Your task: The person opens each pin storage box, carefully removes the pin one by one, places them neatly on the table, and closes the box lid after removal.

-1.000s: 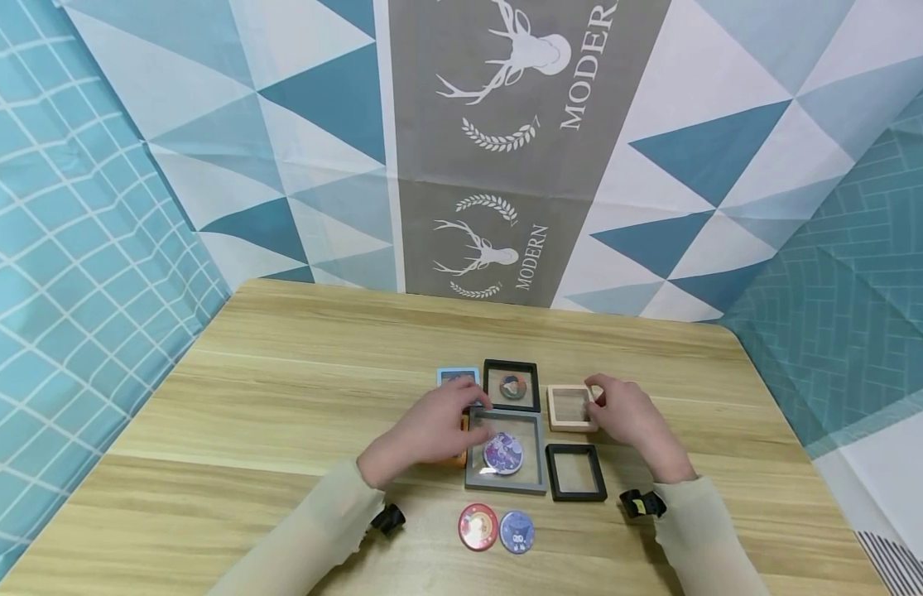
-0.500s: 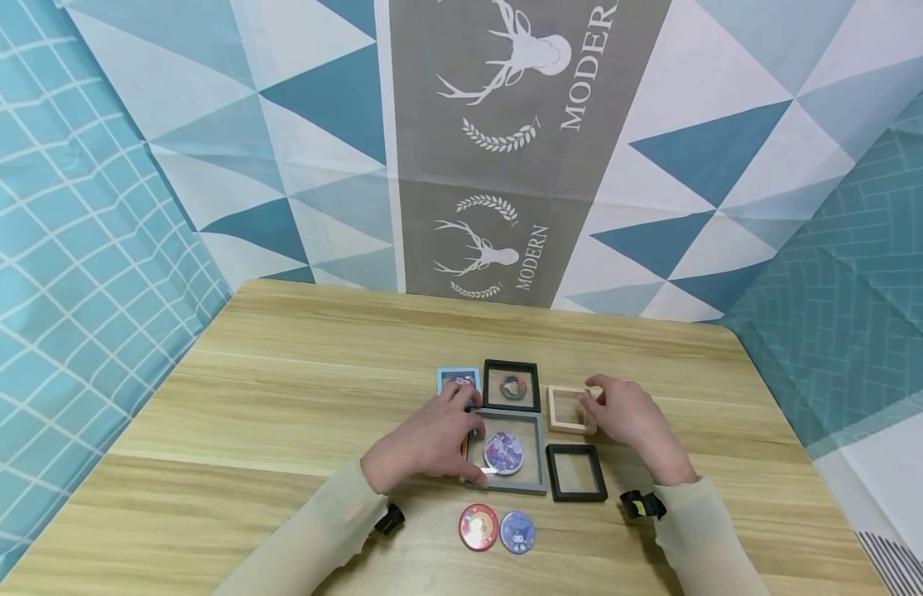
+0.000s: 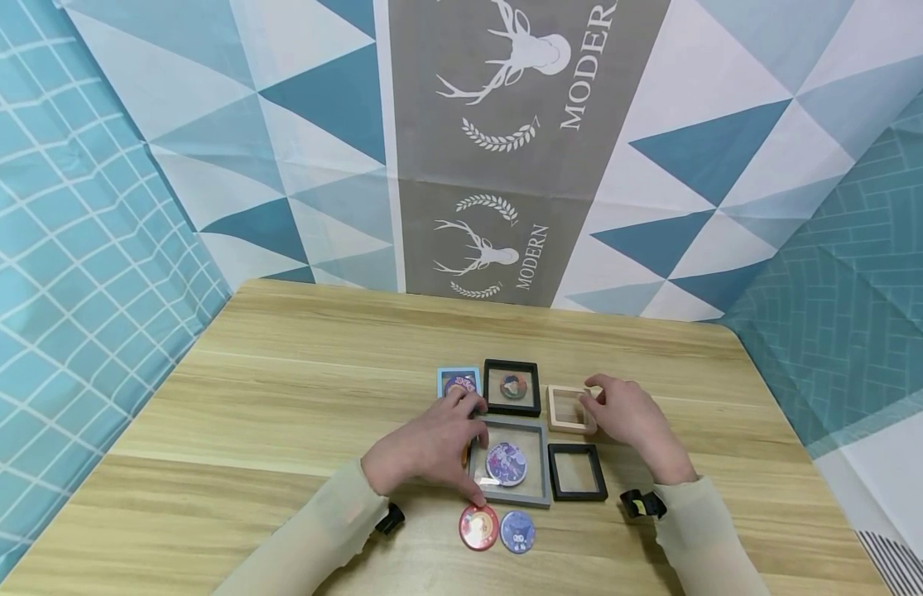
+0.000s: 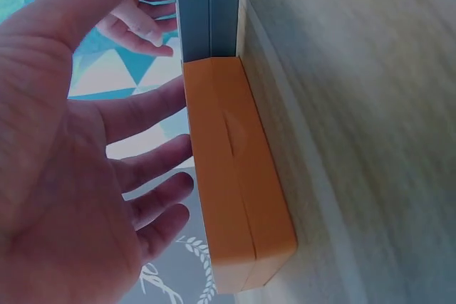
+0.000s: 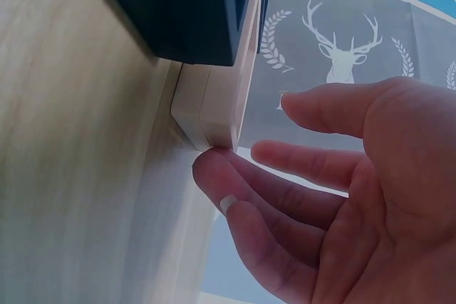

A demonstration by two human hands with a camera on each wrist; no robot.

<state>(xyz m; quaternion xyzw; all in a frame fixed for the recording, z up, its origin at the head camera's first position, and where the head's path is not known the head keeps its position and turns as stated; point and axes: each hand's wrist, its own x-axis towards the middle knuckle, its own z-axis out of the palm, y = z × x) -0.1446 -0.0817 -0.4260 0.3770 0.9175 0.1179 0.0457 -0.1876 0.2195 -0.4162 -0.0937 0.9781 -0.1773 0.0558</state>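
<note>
Under the wide-spread left hand, we see the gray frame shifted nearer the red badge, narrowing their gap (right hand loose, touching the beige frame).

Open tabletop behind clustered frames

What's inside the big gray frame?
A round purple badge is inside the gray frame. The left hand covers part of the frame's left side; anything beneath it there can't be seen.
</note>
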